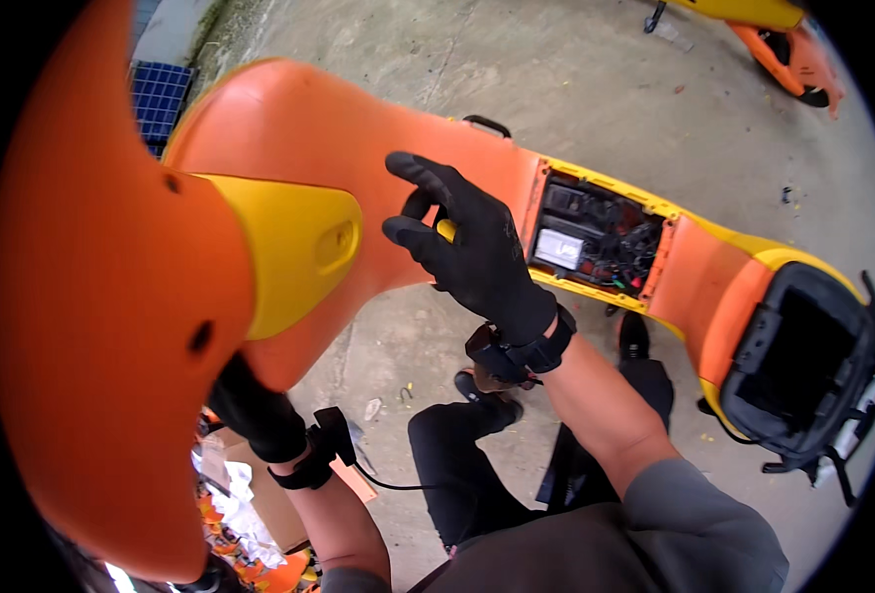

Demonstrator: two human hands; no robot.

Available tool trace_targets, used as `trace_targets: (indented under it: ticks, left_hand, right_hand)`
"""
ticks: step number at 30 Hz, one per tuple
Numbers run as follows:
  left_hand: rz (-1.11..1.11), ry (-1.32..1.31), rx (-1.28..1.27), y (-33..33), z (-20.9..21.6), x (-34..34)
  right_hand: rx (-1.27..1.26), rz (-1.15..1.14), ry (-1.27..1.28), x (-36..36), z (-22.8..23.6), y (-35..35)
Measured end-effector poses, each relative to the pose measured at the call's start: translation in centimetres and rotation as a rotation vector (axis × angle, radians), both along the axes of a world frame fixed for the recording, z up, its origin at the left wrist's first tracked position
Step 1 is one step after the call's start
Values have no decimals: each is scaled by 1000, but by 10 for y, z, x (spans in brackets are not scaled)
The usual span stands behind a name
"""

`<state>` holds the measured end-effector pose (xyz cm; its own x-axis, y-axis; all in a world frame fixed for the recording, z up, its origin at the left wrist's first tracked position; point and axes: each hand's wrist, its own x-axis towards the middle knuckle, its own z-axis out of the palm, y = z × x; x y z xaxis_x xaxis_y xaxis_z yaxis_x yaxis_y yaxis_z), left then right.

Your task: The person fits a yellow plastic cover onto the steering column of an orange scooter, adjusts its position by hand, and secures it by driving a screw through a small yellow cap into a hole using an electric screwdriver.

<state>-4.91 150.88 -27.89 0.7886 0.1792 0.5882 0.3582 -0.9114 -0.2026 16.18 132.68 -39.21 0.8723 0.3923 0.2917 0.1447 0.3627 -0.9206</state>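
My right hand (pixel 472 247), in a black glove, is above the middle of a long orange moulded body (pixel 398 148). Its index finger and thumb are apart, while the other fingers curl round a small yellow thing (pixel 445 229), mostly hidden in the palm. My left hand (pixel 260 410), also gloved in black, reaches behind the tall orange front part (pixel 121 336); its fingers are out of sight there. Between the hands, a yellow panel (pixel 304 247) with an oval recess adjoins that front part. To the right, an uncovered compartment (pixel 667 232) shows black wiring and a silver box (pixel 559 248).
A dark open box (pixel 798 341) stands at the body's right end. At lower left lie a cardboard box (pixel 271 499), white wrapping (pixel 252 514) and orange and yellow pieces. Another orange and yellow object (pixel 788 59) stands far right. A blue grid (pixel 159 99) lies far left.
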Motion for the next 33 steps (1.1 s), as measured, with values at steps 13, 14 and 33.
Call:
trace_targets:
  ticks: [13,14,33]
  left_hand:
    - [18,-122,323,-4,-1,7]
    - [32,-100,381,-4,0,7]
    - [-226,-436,-376,0,-21,21]
  right_hand:
    - [410,-241,-394,-13,-47,75]
    - [401,-210,-373,-14,-46,77]
    - [418,-184,-394,-11,-45,86]
